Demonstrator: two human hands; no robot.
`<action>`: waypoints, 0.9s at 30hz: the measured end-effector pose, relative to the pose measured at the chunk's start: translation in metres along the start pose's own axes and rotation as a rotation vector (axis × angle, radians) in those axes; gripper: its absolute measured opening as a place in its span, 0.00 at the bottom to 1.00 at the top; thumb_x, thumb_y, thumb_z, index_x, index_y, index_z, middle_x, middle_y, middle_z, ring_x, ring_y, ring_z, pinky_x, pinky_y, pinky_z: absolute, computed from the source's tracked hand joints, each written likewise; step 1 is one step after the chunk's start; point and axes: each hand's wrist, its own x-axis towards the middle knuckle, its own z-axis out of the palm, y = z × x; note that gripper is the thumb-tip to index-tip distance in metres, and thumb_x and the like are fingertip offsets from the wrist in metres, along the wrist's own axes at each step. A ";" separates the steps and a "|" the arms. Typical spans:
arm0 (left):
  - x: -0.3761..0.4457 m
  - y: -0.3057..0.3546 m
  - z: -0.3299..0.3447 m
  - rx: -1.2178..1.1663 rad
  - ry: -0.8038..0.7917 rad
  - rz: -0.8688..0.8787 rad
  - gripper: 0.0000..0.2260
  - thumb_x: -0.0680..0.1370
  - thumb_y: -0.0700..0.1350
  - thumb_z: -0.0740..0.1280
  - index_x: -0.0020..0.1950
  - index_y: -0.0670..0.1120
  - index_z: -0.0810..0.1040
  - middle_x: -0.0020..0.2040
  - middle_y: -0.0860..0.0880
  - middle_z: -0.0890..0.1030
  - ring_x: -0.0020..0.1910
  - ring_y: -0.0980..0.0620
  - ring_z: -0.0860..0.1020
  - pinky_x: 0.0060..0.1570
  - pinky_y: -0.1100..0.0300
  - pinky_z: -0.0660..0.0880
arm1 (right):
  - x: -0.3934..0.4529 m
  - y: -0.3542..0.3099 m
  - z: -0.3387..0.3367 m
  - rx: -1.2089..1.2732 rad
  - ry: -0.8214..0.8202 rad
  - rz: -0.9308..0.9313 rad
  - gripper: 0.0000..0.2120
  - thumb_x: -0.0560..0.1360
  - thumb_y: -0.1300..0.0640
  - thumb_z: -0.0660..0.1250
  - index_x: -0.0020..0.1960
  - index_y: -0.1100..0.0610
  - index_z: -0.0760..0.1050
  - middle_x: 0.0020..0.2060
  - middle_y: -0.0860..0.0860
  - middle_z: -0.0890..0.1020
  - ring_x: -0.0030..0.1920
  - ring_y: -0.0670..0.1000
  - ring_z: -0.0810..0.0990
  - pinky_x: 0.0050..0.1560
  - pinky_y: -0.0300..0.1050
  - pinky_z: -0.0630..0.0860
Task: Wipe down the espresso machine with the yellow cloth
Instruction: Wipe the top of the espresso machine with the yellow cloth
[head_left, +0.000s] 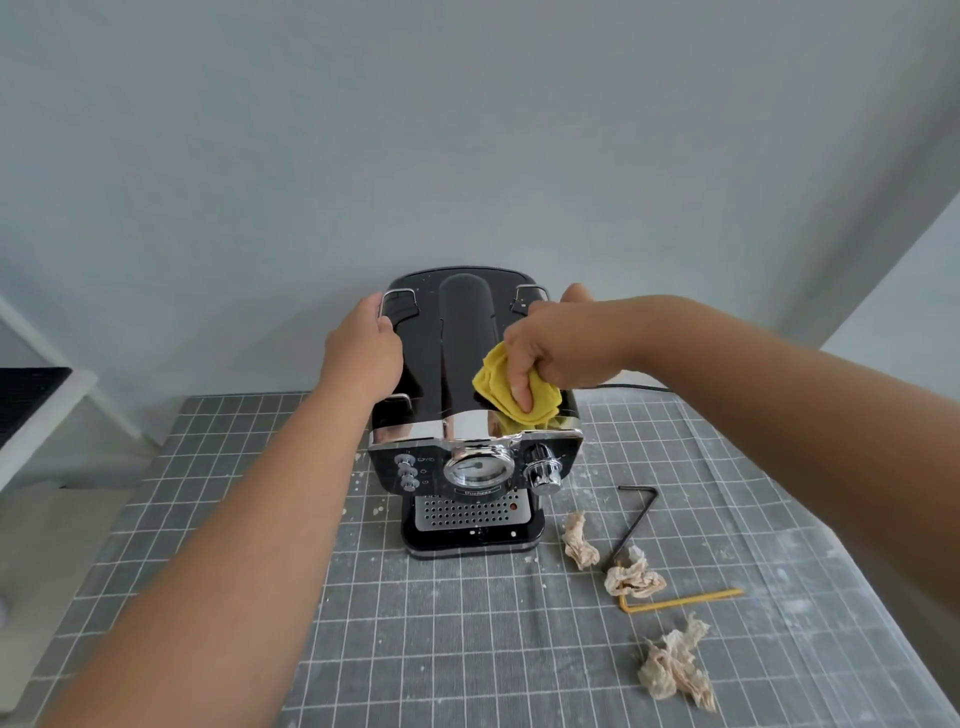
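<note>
A black and chrome espresso machine stands on the grey gridded table, its front with a round gauge and knob facing me. My left hand grips the machine's top left edge, fingers curled over the side near a chrome rail. My right hand holds a bunched yellow cloth and presses it on the top right front of the machine, just behind the chrome band. Part of the cloth is hidden under my fingers.
On the grey grid mat, right of the machine, lie three crumpled beige paper wads, a black hex key and a yellow hex key. A black cable runs behind. White shelving stands at left.
</note>
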 end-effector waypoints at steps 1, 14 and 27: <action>0.000 0.000 0.000 0.000 -0.003 -0.002 0.19 0.83 0.42 0.51 0.75 0.48 0.63 0.72 0.46 0.69 0.70 0.46 0.67 0.61 0.60 0.62 | 0.004 -0.003 -0.003 -0.058 -0.005 0.001 0.25 0.71 0.67 0.58 0.39 0.38 0.79 0.45 0.41 0.77 0.51 0.46 0.67 0.54 0.51 0.57; 0.000 -0.001 -0.001 0.006 -0.022 -0.017 0.20 0.83 0.43 0.51 0.75 0.50 0.62 0.72 0.48 0.69 0.71 0.47 0.66 0.64 0.58 0.63 | -0.008 -0.015 0.008 -0.219 0.141 -0.065 0.20 0.68 0.67 0.61 0.39 0.41 0.80 0.46 0.42 0.75 0.50 0.46 0.69 0.54 0.51 0.62; -0.001 0.004 -0.006 0.136 -0.004 0.105 0.21 0.82 0.38 0.52 0.75 0.46 0.62 0.73 0.44 0.67 0.71 0.44 0.65 0.66 0.53 0.63 | -0.021 0.051 0.023 0.339 0.531 0.328 0.14 0.73 0.63 0.65 0.57 0.53 0.80 0.56 0.53 0.77 0.55 0.53 0.76 0.55 0.40 0.68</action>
